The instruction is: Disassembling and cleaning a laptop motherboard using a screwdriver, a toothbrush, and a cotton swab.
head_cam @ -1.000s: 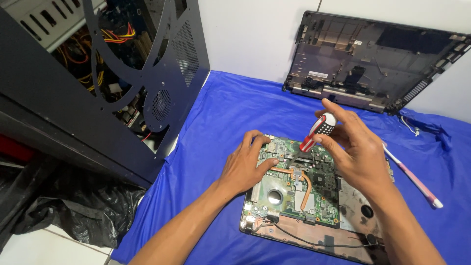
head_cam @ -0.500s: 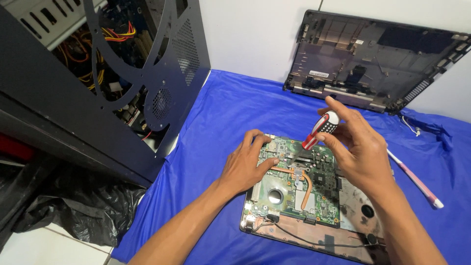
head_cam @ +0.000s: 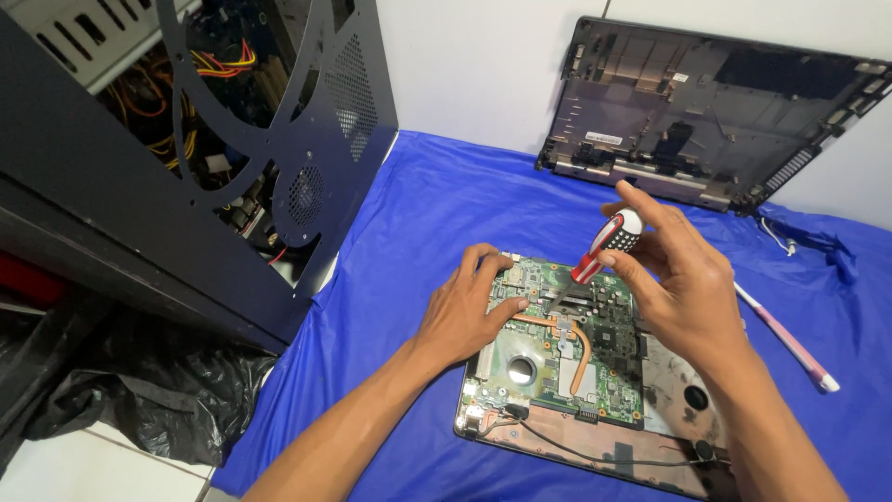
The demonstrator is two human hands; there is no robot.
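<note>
Gripping a red-and-black screwdriver [head_cam: 599,251], the right hand [head_cam: 683,288] works the green motherboard [head_cam: 567,339]; left hand [head_cam: 469,311] rests flat.

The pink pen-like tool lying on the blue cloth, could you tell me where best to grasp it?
Grip the pink tool mid-shaft, coming from above: it lies flat and free on the blue cloth, slim and straight, right of the right hand.

Circuit board [head_cam: 576,358] on cloth [head_cam: 437,223], computer case [head_cam: 186,139] left — laptop shell [head_cam: 706,112] behind
</note>
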